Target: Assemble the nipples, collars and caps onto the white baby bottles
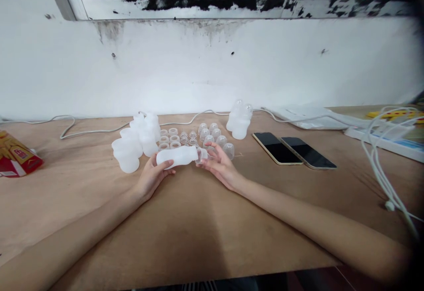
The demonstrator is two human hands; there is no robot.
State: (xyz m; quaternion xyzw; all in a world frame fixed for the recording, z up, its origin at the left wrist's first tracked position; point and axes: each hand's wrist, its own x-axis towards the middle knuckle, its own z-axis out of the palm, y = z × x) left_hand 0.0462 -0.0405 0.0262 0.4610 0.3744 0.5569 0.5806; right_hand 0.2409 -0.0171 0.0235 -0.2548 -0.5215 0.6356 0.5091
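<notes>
My left hand (pixel 155 176) is wrapped round the base of a white translucent baby bottle (pixel 177 156), which lies on its side in the air above the table. At the bottle's mouth, my right hand (pixel 220 165) grips a clear bottle top (pixel 201 154); whether it is fully seated I cannot tell. Just behind are white collar rings (pixel 172 139), clear nipples (pixel 188 138) and several clear dome caps (pixel 221 141). A cluster of open white bottles (pixel 129 149) stands to the left. Assembled, capped bottles (pixel 240 121) stand at the back right.
Two phones (pixel 276 147) lie to the right on the wooden table (pixel 185 238). A red and yellow carton (pixel 18 155) sits at far left. White cables (pixel 376 163) loop at right and run along the wall, near a plastic bag (pixel 308 116).
</notes>
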